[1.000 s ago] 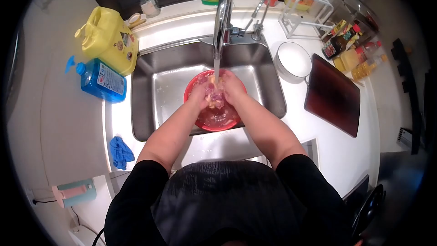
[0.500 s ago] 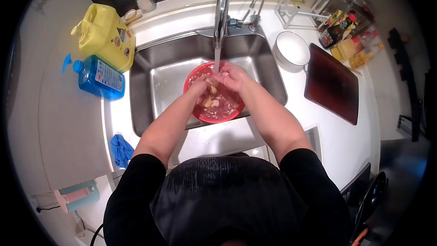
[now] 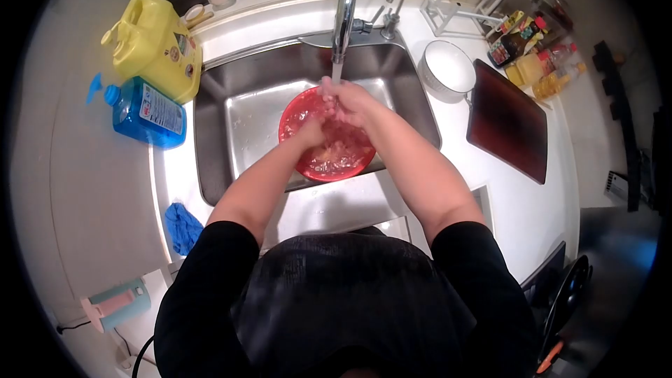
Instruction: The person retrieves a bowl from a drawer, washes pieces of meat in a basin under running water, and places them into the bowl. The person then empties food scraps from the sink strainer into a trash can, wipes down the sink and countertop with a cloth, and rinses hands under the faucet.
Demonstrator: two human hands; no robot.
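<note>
A red bowl [image 3: 285, 120] sits in the stainless steel sink [image 3: 213, 133], filled with reddish water and pale, pinkish pieces that look like meat. From the tall chrome faucet [image 3: 345, 14] a stream of water runs down onto my right hand [image 3: 348, 102], held over the bowl's far side. Its fingers are curled in; whatever they hold cannot be made out. My left hand [image 3: 313, 131] reaches into the bowl from the left, with its fingers down in the water and mostly hidden. Splashes and ripples blur the contents around both hands.
Left of the sink stand a yellow jug [image 3: 155, 49] and a blue pump bottle [image 3: 148, 115], with a blue cloth [image 3: 183, 229] nearer me. At right are a white bowl [image 3: 449, 68], a dark cutting board [image 3: 507, 122], a white rack [image 3: 458, 3] and several sauce bottles [image 3: 516, 42].
My right hand has risen toward the faucet stream and turned, while my left hand has sunk deeper into the bowl. A yellowish piece that showed between them is now blurred underwater. The view has shifted slightly.
</note>
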